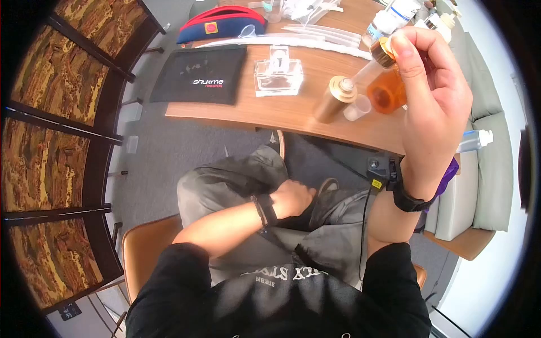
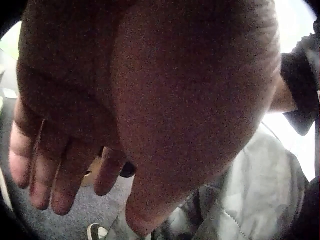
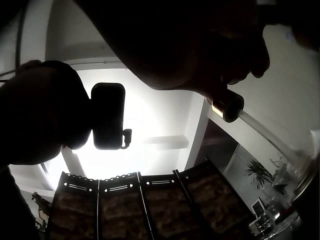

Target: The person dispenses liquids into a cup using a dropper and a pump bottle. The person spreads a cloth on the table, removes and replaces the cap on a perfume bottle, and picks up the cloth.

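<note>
Raised over the table's right side, my right hand (image 1: 434, 84) pinches the gold top of a dropper (image 1: 382, 54) between thumb and fingers. The dropper's clear tube (image 3: 270, 132) slants down away from the hand in the right wrist view. In the head view its lower end overlaps the mouth of a gold bottle (image 1: 332, 104). An amber bottle (image 1: 386, 93) stands just behind the tube, partly covered by the hand. Beside the gold bottle is a small translucent cap (image 1: 357, 107). My left hand (image 1: 294, 198) hangs over my lap with relaxed fingers (image 2: 67, 187), holding nothing.
On the wooden table (image 1: 225, 112) lie a black pouch (image 1: 200, 73), a clear glass bottle (image 1: 278, 76) and a red and blue case (image 1: 222, 25). Clear plastic strips (image 1: 321, 34) stretch along the back. A white labelled bottle (image 1: 394, 19) stands back right.
</note>
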A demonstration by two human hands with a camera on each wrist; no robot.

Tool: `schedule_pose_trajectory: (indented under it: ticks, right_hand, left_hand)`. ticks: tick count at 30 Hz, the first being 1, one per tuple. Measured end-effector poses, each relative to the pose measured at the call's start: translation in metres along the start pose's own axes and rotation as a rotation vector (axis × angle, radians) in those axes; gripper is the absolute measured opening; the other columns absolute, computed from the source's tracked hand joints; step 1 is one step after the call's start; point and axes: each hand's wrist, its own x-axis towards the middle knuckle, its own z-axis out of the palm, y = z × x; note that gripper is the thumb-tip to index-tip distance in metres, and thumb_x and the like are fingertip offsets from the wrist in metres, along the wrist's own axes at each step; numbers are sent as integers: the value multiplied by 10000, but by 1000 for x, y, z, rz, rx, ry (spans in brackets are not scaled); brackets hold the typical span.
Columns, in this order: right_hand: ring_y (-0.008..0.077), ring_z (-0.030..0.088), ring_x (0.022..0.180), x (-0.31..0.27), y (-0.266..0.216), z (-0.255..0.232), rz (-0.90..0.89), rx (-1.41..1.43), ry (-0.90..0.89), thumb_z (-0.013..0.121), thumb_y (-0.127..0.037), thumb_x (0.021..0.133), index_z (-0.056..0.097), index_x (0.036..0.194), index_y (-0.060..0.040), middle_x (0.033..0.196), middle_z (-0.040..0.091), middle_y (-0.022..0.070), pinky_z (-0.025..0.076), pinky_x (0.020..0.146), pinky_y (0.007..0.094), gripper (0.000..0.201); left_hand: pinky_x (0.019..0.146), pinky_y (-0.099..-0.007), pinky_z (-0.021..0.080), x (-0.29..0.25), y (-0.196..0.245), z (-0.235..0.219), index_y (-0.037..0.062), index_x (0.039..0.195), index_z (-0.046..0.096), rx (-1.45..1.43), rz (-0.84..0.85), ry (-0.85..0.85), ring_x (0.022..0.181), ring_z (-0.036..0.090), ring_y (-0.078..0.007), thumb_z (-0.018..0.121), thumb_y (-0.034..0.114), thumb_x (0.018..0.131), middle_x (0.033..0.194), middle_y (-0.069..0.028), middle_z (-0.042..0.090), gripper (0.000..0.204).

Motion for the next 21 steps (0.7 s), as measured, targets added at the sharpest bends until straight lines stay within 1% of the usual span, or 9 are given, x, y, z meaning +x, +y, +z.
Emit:
schedule_pose_trajectory:
  ticks: [6,8,9,11,13,16,19,20,21]
  right_hand:
    - [72,585,924,-1,0,7,-20,-34,0,642,-85,1038,671,1062,28,984,667,1,463,867,218,119]
    - [65,584,905,-4,-3,14,41,-151,-27,643,-73,1032,670,1038,16,968,665,-3,469,845,219,93]
    - [65,584,905,-5,1,16,38,-154,-26,643,-73,1032,670,1038,16,968,665,-3,469,845,219,93]
    - [93,612,734,-7,16,24,-16,-98,7,693,-64,972,673,968,20,835,660,38,499,694,247,86]
    - [103,602,717,-11,22,28,-22,-112,15,686,-56,971,665,958,22,831,636,42,497,688,251,82]
    - [117,612,728,-17,22,26,32,-73,30,670,-35,969,660,955,28,847,631,61,505,694,260,65]
    - [130,625,732,-24,27,28,43,-46,23,659,-9,959,658,949,29,857,620,65,510,696,266,39]
    - [141,637,738,-26,25,30,41,-54,24,643,13,955,657,939,26,868,616,72,515,695,269,25]
    - [198,638,744,-27,26,30,45,-51,9,643,-1,948,648,936,21,871,613,103,521,698,307,26]
  left_hand:
    - [819,-465,586,-1,-1,2,25,1357,598,10,16,37,984,740,-371,622,210,937,1028,-212,752,460]
    - [817,-467,586,0,-1,4,25,1353,601,12,21,40,980,741,-372,623,213,937,1016,-212,753,458]
    - [819,-466,586,0,-2,6,22,1355,599,3,14,47,979,741,-371,635,216,931,1012,-214,753,467]
    - [820,-465,587,1,-5,6,20,1356,598,-4,12,63,979,741,-371,647,219,925,1008,-216,753,477]
    - [819,-459,589,0,-7,6,13,1320,606,-28,17,56,978,742,-368,672,220,910,1013,-219,754,464]
    - [810,-463,592,2,-8,10,12,1269,618,-38,6,69,972,743,-370,692,218,898,1020,-226,753,431]
    - [794,-472,595,2,-7,7,14,1236,625,-43,3,39,954,748,-376,674,212,907,1002,-226,754,387]
    - [779,-475,599,4,-9,12,18,1246,623,-33,7,41,938,752,-379,655,205,917,979,-224,756,380]
    - [779,-475,599,3,-9,14,18,1246,623,-31,22,52,938,752,-379,655,205,917,979,-224,756,380]
